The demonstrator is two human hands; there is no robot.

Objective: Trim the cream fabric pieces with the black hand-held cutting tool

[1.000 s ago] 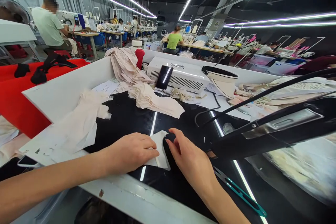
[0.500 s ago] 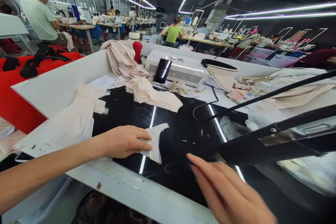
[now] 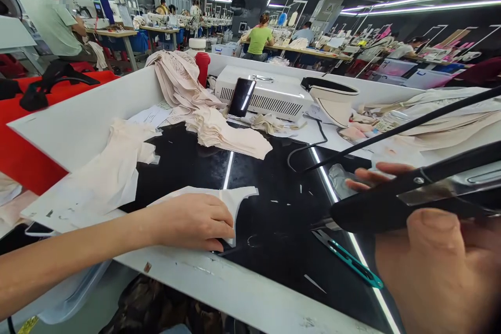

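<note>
My left hand (image 3: pixel 195 222) lies flat over a white fabric piece (image 3: pixel 238 199) on the glossy black work surface (image 3: pixel 274 240), fingers bent a little and pressing near the front edge. At the right, my right hand (image 3: pixel 434 255) is wrapped round a black tool (image 3: pixel 368 206) with a metal plate on its side; fingertips show beyond it and the thumb on the near side. Below the tool's tip lies a small teal snipper (image 3: pixel 348 261). A stack of cream fabric pieces (image 3: pixel 235 138) rests farther back.
Pale fabric pieces (image 3: pixel 105 167) lie at the left. Behind stand a phone (image 3: pixel 241 97), a white vented machine (image 3: pixel 270 94) and a red spool (image 3: pixel 202 68). A black cable (image 3: pixel 422 128) crosses the right side. Other people sit at sewing tables beyond.
My right hand has moved right and closed round the black tool, uncovering the teal snipper. More of the white piece shows under my left hand, which has shifted slightly right. The view has shifted.
</note>
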